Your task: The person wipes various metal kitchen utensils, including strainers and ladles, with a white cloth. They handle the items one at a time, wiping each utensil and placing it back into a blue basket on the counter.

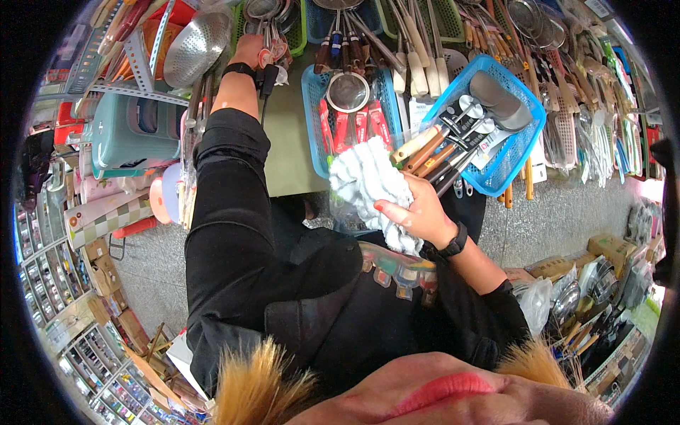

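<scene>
My left hand (247, 51) reaches to the far side of the table, against a bunch of metal strainers (263, 9) at a green basket (298, 32). Its fingers are mostly hidden, beside some round orange tags. In my right hand (429, 215) is a bunched white cloth (372, 186), thumb on top. Just beyond that hand, a tilted blue plastic basket (535, 146) holds metal turners (496, 98) with wood and black handles. Left of it stands another blue basket (309, 127), with a round mesh strainer (347, 92) and red-packaged items (361, 125).
Bare green tabletop (289, 138) shows between my left arm and the baskets. A perforated metal skimmer (196, 48) and a teal plastic bin (135, 133) are on the left. Long-handled utensils (419, 64) crowd the back. Wrapped metal kitchenware (568, 300) stands low on the right.
</scene>
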`<state>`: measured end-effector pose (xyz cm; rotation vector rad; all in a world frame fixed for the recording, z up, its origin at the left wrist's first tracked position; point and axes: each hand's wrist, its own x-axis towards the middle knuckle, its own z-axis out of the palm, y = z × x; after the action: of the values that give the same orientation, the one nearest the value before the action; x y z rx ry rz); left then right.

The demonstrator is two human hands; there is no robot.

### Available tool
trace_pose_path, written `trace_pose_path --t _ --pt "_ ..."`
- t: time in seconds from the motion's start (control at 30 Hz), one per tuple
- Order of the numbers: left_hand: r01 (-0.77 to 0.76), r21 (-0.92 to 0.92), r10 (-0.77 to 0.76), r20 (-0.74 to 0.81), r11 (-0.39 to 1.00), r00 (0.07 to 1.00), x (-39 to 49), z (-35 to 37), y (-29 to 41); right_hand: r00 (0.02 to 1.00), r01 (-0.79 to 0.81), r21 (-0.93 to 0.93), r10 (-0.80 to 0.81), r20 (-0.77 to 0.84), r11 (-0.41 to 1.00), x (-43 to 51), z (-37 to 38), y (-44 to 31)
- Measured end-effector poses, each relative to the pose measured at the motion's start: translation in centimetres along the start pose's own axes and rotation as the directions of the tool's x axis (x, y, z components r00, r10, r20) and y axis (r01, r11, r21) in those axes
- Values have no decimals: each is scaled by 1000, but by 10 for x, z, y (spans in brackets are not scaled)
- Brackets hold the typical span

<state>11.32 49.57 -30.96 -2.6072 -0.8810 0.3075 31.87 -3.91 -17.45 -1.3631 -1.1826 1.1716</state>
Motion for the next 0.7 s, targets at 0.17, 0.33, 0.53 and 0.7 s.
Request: trace_pose_path --t 0.17,0.33,0.53,0.7 --pt "446 -550 -621 -180 706 763 8 4 37 998 55 -65 -56 -9 996 2 4 4" --pt "-182 -827 -351 -412 532 841 -61 -62 145 996 77 -49 -75 43 996 -1 10 6" --pt "186 -841 -204 93 508 975 -179 -133 271 990 99 -34 -95 107 995 -15 17 -2" --pt "332 -636 -284 180 696 942 -188 -144 315 981 137 -11 -135 138 990 -35 25 -11"
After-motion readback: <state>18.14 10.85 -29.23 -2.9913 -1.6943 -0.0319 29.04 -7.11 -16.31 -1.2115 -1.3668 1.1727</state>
